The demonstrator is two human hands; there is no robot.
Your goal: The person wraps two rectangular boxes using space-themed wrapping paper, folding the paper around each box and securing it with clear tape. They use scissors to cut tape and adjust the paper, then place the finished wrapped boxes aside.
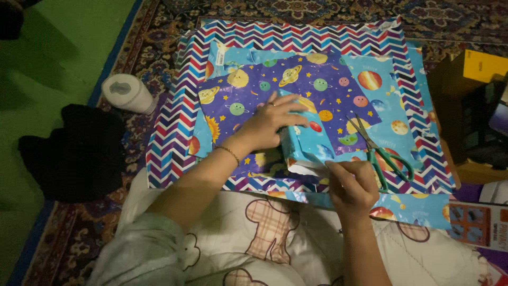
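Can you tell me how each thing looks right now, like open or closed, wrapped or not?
Box: partly wrapped in light blue planet paper, near end not closed.
Scissors: lying on the paper, blades slightly open, nobody holding them.
Purple planet paper: spread flat.
Zigzag paper: spread flat underneath.
Tape roll: lying on the carpet, untouched.
Left hand: pressing flat on the box.
Right hand: pinching the paper's edge.

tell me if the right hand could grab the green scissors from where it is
Probably yes: the scissors lie uncovered on the wrapping paper right beside the right hand, which is pinching the parcel flap.
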